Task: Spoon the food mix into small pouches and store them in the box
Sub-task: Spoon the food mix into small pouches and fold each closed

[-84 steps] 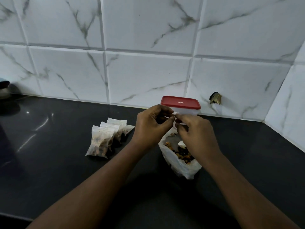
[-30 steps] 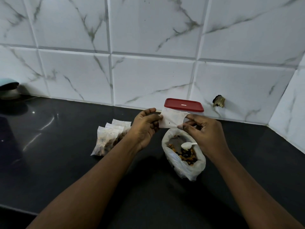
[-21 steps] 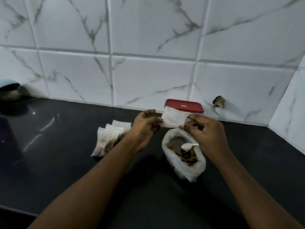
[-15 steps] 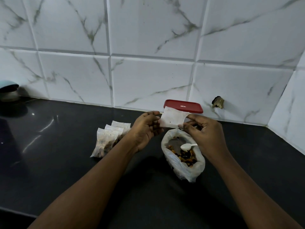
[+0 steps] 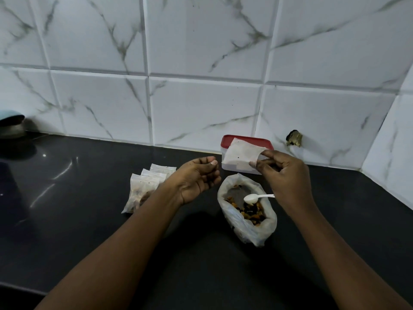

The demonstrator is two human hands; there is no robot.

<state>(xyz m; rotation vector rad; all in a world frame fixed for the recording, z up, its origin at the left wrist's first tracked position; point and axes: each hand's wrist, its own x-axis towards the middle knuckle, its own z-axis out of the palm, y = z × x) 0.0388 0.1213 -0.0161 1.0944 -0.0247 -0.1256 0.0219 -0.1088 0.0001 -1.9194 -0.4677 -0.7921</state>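
Head view, kitchen corner: glossy black tabletop (image 5: pixel 67 220) w/ marbled white tile wall (image 5: pixel 201 97) behind and at rt. Right grip (image 5: pixel 288 175): thumb & fingertips closed in a pinch on rt edge of the pouch (image 5: pixel 242 153), nothing else in hand. Pouch white, flat, looking unfilled, held in air above tabletop, slightly tilted, in front of the box (image 5: pixel 253 139) and covering most of box front from this angle; contact btw. pouch & box: cannot tell. Left grip (image 5: pixel 196 177): fingers loosely curled, palm turned toward rt, nothing held, just left of pouch and apart from it. Box at rear of tabletop, close to wall, pale body, red lid on. Nearer than box, btw. the two wrists: bag of food mix (image 5: pixel 245 222), clear plastic, standing on tabletop, mouth open w/ rim rolled down, brown & dark pieces inside. Spoon (image 5: pixel 259 197), white plastic, lying in bag mouth, bowl up & toward left, handle pointing rt toward right wrist, not held. Left of bag, partly hidden by left forearm: filled pouches (image 5: pixel 145 189), several, lying overlapped on tabletop, brownish contents. Far left edge: dark rounded object (image 5: pixel 11 126) w/ pale blue top, cut off by frame. On wall rt of box: small brown fitting (image 5: pixel 294 138), detail unclear.
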